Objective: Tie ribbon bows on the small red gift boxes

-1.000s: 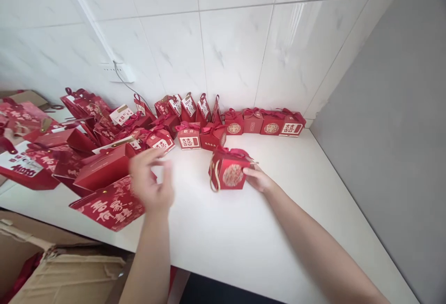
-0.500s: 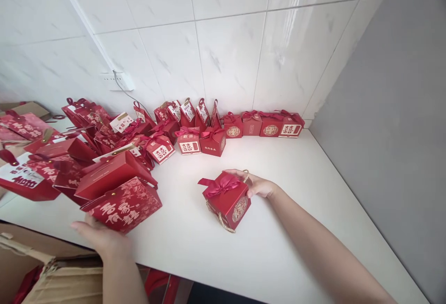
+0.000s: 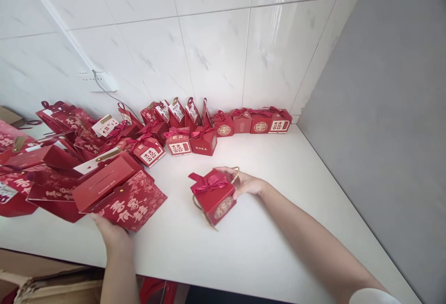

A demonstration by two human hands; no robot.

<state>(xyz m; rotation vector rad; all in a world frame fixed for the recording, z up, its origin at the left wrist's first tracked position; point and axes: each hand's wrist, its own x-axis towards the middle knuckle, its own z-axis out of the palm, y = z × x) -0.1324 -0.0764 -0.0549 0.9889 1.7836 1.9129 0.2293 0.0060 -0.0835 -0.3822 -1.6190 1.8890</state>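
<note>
My right hand (image 3: 247, 183) grips a small red gift box (image 3: 214, 197) with a red ribbon bow and a rope handle, tilted just above the white table (image 3: 265, 229). My left hand (image 3: 111, 232) holds the near lower edge of a larger red box with gold characters (image 3: 134, 206), which leans against a pile of red boxes. Its fingers are tucked under the box and mostly hidden.
A row of small red boxes (image 3: 244, 122) lines the tiled wall at the back. Several larger red bags and boxes (image 3: 52, 155) are heaped on the left. A wall socket (image 3: 99, 82) sits above them. A grey wall (image 3: 383, 109) bounds the right. Cardboard (image 3: 52, 285) lies below the table edge.
My left hand dropped from mid-air to the front edge of the big gold-lettered box and took hold. My right hand brought the small box nearer and tipped it, bow upward.
</note>
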